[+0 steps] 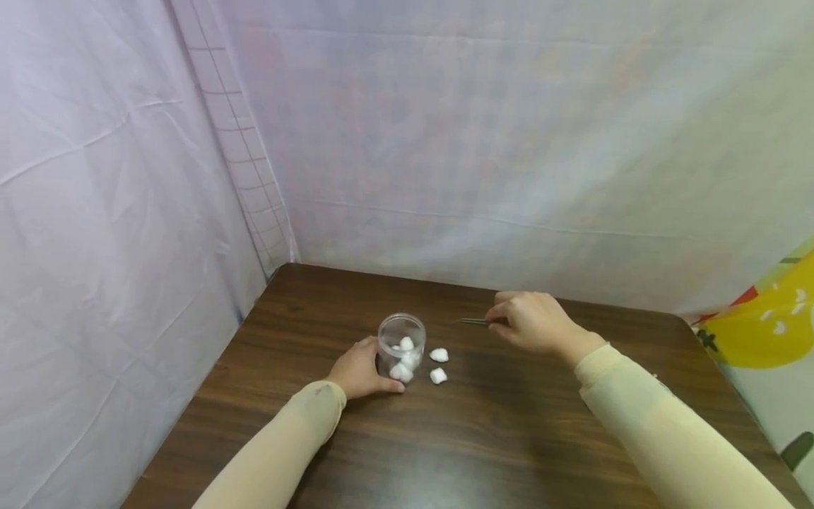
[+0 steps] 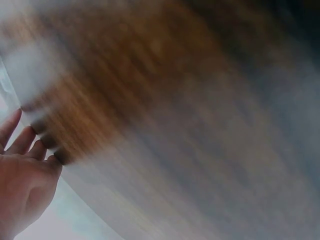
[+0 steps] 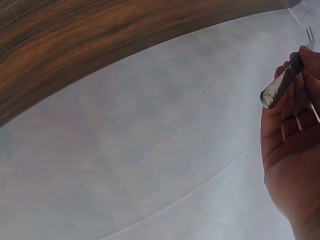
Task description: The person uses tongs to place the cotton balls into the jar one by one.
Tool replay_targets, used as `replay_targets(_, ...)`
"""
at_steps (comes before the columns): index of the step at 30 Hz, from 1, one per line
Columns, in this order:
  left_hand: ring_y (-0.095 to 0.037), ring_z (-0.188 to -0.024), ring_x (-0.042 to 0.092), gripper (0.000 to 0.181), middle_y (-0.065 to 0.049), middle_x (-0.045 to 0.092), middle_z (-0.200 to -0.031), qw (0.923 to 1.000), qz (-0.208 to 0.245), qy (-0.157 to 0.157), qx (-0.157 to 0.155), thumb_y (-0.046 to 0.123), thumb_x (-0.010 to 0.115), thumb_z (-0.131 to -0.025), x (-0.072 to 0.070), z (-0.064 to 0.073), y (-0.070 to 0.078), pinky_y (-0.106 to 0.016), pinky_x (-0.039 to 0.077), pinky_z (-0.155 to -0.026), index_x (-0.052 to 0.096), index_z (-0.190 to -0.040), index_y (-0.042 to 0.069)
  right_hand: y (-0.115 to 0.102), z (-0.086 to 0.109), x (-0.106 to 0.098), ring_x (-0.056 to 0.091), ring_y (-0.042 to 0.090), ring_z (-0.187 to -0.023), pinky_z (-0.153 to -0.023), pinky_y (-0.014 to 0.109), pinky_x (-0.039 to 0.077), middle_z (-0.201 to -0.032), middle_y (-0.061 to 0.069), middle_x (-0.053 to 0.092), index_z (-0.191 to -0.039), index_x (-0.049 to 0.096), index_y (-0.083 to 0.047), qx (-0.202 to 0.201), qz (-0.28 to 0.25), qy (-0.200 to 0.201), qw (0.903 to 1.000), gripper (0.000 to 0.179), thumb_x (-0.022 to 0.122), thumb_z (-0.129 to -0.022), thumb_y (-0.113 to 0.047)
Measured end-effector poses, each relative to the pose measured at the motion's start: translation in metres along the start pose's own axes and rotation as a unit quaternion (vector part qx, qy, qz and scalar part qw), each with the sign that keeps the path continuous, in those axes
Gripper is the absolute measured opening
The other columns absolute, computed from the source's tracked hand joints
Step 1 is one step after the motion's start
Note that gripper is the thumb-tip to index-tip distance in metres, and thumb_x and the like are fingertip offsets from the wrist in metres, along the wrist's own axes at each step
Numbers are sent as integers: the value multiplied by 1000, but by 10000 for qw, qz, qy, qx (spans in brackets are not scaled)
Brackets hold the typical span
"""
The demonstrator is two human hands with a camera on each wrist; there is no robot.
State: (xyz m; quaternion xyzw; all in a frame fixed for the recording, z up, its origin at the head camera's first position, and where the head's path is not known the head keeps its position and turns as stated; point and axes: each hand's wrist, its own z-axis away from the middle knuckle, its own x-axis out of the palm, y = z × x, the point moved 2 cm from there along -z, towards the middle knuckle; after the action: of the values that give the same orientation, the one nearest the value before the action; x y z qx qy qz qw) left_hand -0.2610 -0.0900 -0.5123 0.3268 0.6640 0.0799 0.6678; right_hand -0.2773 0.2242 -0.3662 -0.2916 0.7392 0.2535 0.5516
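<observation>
A clear plastic jar (image 1: 402,348) stands upright on the brown wooden table, with several white cotton balls (image 1: 407,362) inside. My left hand (image 1: 361,369) holds it from the left, thumb along the near side of its base; the far fingers are partly hidden behind it. In the left wrist view, the left hand (image 2: 31,175) appears at the left edge. My right hand (image 1: 531,322) pinches metal tweezers (image 1: 473,322) above the table, right of the jar. The right wrist view shows the tweezers (image 3: 282,86) between thumb and fingers, tips slightly apart with nothing between them.
Two loose cotton balls, one farther back (image 1: 439,355) and one nearer (image 1: 438,376), lie on the table (image 1: 445,438) just right of the jar. White cloth (image 1: 445,141) hangs behind the table and on the left. A yellow patterned item (image 1: 763,332) is beyond the right edge.
</observation>
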Motion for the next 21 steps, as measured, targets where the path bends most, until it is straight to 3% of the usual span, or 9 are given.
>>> replay_targets(11, -32, -124, 54, 100, -11, 56, -137, 10000, 32, 64, 7, 63, 87, -62, -4, 1, 0, -48, 44, -102, 55, -139, 7, -2, 4, 6, 52, 4, -62, -50, 29, 46, -83, -12, 57, -93, 79, -18, -123, 8, -42, 9999, 11, 79, -83, -22)
replay_targets(21, -32, -125, 53, 100, -11, 55, -139, 10000, -4, 13, -26, 63, 86, -63, -5, 2, 0, -48, 44, -103, 54, -140, 8, -7, 16, 29, 55, 5, -63, -51, 29, 49, -84, -12, 59, -89, 78, -19, -275, -63, -283, 9992, 9, 80, -80, -19)
